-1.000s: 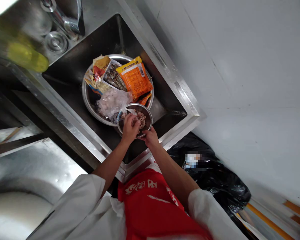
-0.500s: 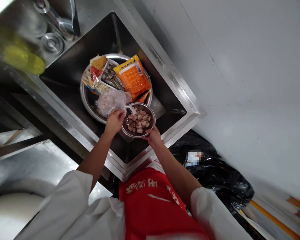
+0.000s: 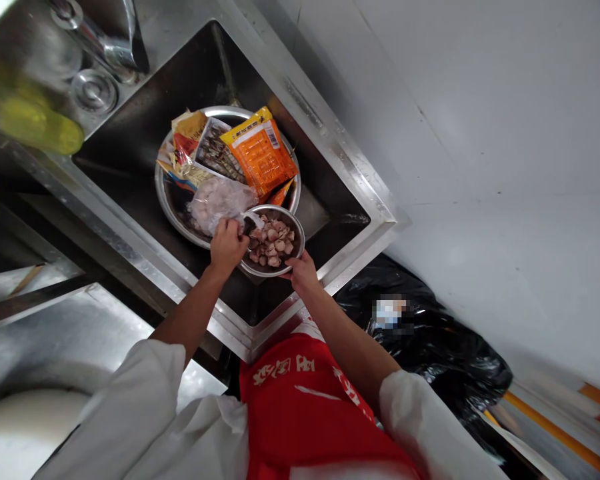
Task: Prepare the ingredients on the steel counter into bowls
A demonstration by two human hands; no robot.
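Observation:
My right hand point(image 3: 303, 272) grips the near right rim of a small metal bowl point(image 3: 300, 230) with pinkish-brown meat pieces point(image 3: 273, 243) in it. At the bowl's left side my left hand point(image 3: 227, 245) is closed on a clear plastic bag point(image 3: 220, 200) of pale lumps; part of the bag reaches over the bowl's rim. The bag rests in a large metal basin point(image 3: 165, 203) standing in the sink point(image 3: 320, 207). Also in the basin are an orange packet point(image 3: 263, 157), a tray of shrimp point(image 3: 220, 150) and a red-and-tan packet point(image 3: 187, 137).
A faucet point(image 3: 113, 53) and a round metal drain strainer point(image 3: 94, 91) are at the sink's upper left, near a yellow bottle point(image 3: 45, 127), blurred. A black plastic bag point(image 3: 425, 340) lies right of my arm, below the white wall point(image 3: 480, 133).
The small bowl and my hands keep nearly the same place over the basin. My left fingers have shifted slightly toward the bowl's rim. The whole view has moved a little.

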